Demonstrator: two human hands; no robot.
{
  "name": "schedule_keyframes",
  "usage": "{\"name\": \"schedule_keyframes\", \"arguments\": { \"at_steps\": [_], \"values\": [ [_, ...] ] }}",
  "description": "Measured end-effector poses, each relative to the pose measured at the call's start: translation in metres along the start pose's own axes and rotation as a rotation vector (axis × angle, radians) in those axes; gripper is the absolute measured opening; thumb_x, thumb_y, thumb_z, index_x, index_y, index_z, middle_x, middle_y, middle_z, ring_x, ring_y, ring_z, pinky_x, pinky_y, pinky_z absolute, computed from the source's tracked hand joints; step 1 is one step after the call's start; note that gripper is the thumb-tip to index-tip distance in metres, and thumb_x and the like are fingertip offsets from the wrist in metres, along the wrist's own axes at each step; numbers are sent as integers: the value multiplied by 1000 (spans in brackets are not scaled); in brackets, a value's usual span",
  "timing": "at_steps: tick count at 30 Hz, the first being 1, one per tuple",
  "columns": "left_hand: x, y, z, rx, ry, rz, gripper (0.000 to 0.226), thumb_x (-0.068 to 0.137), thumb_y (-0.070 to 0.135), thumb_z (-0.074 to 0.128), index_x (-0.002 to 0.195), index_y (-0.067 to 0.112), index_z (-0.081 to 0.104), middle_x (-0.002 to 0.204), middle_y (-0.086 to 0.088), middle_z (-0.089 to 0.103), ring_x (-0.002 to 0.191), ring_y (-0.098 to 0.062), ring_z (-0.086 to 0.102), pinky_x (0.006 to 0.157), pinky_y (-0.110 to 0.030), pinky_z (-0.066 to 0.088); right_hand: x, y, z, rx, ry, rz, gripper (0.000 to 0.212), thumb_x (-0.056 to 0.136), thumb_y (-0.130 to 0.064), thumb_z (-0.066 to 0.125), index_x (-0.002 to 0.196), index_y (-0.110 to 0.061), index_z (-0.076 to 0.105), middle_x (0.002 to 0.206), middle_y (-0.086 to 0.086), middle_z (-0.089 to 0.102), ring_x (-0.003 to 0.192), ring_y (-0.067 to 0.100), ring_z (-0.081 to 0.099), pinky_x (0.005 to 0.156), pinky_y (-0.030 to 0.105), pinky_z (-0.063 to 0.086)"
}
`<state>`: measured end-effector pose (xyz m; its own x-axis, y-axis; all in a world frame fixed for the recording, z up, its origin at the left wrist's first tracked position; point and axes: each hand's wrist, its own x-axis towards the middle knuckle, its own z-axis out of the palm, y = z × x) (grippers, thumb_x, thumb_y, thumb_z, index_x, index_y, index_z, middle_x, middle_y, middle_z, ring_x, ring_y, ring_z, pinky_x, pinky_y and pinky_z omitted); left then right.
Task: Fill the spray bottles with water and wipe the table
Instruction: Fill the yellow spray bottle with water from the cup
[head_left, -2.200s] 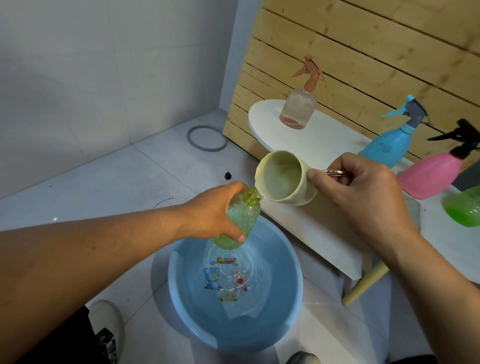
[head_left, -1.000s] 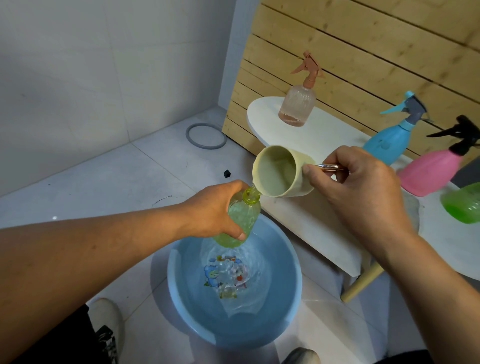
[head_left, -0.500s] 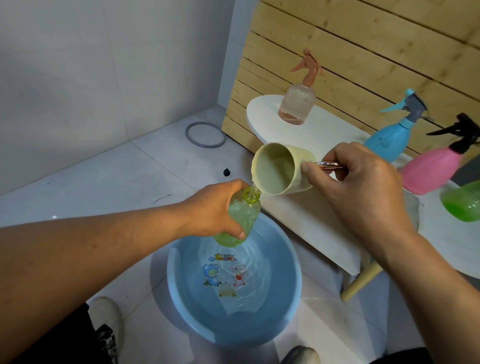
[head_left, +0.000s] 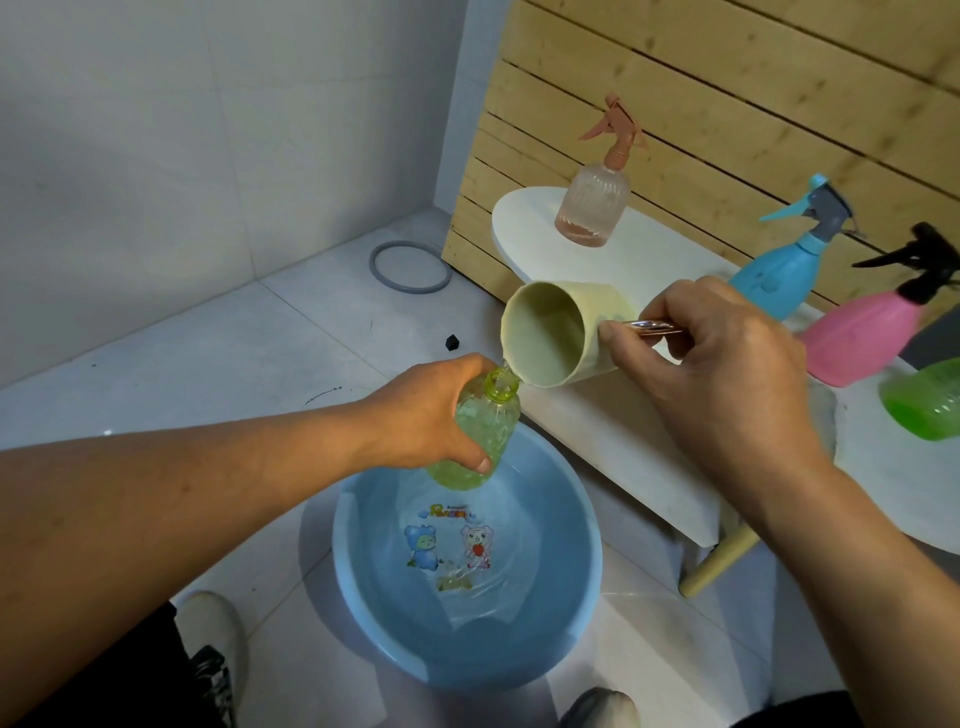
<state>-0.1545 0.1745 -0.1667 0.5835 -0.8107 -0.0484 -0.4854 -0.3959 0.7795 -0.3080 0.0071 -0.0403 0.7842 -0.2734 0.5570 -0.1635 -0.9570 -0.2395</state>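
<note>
Two hands are working over a blue basin (head_left: 582, 525) that is sitting on the tiled floor. The left hand (head_left: 423, 415) is wrapping its fingers around the body of a clear green bottle (head_left: 480, 431), its grip holding the bottle tilted, with the open neck pointing up and to the right above the basin's far rim. The right hand (head_left: 711, 358) is gripping the metal handle (head_left: 652, 326) of a cream cup (head_left: 550, 338), thumb pressing along the handle near the cup wall and the other fingers curling beneath. The cup is lying almost on its side, mouth facing left, and its lower lip is touching the bottle's neck, where a thin run of water is showing. Water is lying in the basin, and a cartoon print is showing through it on the bottom.

Behind the hands a white table (head_left: 613, 415) is standing against a wooden slat wall. On its far end a clear pink spray bottle (head_left: 589, 208) with a salmon trigger head is standing upright, with a little liquid at its base. Further right a blue spray bottle (head_left: 779, 270), a pink spray bottle (head_left: 862, 332) with a black head, and a green bottle (head_left: 924, 400) at the frame edge are sitting close together. A grey ring (head_left: 410, 267) and a small black cap (head_left: 453, 341) are lying on the floor near the wall.
</note>
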Motion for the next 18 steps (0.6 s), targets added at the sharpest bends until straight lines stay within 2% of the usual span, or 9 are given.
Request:
{"name": "schedule_keyframes", "arguments": {
  "at_steps": [8,13,18],
  "values": [
    [0,0,0,-2,6,-1,88,63,34,97,136,37,48,117,17,60,107,-9,59,79,-19,49,0,-2,0,-38,2,-24,27,92,-50,60,80,-29,50,76,-9,44,69,16,44,64,32,27],
    [0,1,1,1,10,0,90,63,34,97,138,36,48,119,15,61,107,-9,60,83,-22,52,-1,0,1,-70,31,-53,31,92,-50,61,82,-20,62,78,-5,49,70,20,48,62,33,28],
    [-1,2,0,-6,8,-4,91,63,34,97,139,35,48,120,14,61,108,-10,60,86,-25,54,-1,1,2,-105,59,-90,31,93,-48,62,83,-19,63,77,-6,48,70,19,48,60,30,26]
  ]
}}
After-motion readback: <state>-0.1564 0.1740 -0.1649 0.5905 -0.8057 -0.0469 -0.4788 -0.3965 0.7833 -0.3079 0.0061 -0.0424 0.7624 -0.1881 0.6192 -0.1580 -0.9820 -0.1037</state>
